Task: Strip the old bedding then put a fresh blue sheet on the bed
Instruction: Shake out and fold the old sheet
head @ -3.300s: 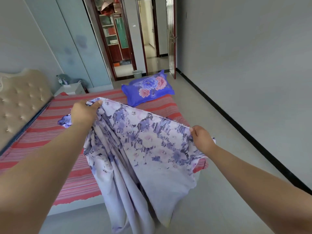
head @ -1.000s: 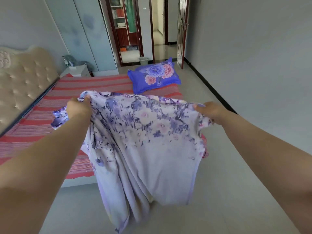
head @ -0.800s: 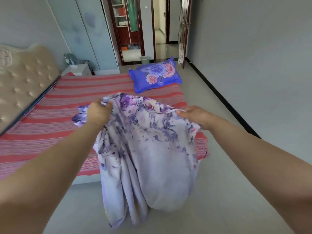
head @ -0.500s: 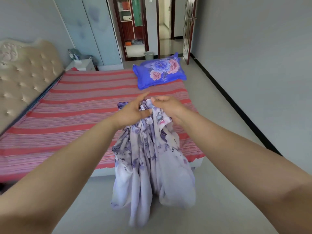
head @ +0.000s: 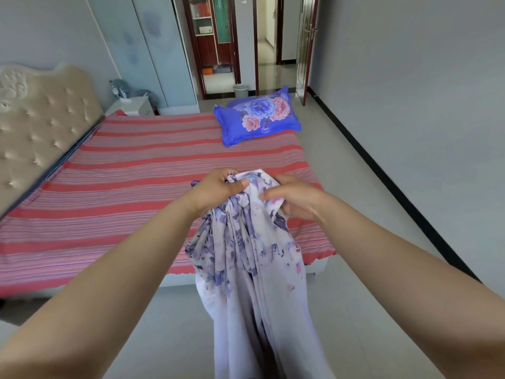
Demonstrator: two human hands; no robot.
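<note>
Item, nearest: two bare forearms reaching forward from the bottom corners of the head view, converging above the foot of the bed. Item: pale floral sheet point(head: 254, 272), white ground with purple and pink blooms, hanging bunched in long folds from both hands down past the bottom edge of the frame, in front of the bed's foot corner. Left hand point(head: 217, 188) is gripping the gathered top of the sheet, fingers curled over the bunch and thumb pressing across it. Right hand point(head: 296, 196) is holding the adjoining top edge just beside the left, thumb lying on the cloth and fingers wrapping behind it. Item: bed point(head: 318, 268), white base showing at the foot corner, wearing a red-and-pink striped cover point(head: 131, 192) that is lying flat across the whole surface. Item: blue pillow point(head: 258, 116) with pink and purple flowers, lying on the far right corner of the cover. Item: cream tufted headboard point(head: 41, 124) standing along the left side. Item: white nightstand point(head: 131, 106) sitting beyond the headboard. Item, farthest: small bin point(head: 240, 90) standing by the open doorway; dark wooden door point(head: 305, 47) standing open beside it.
</note>
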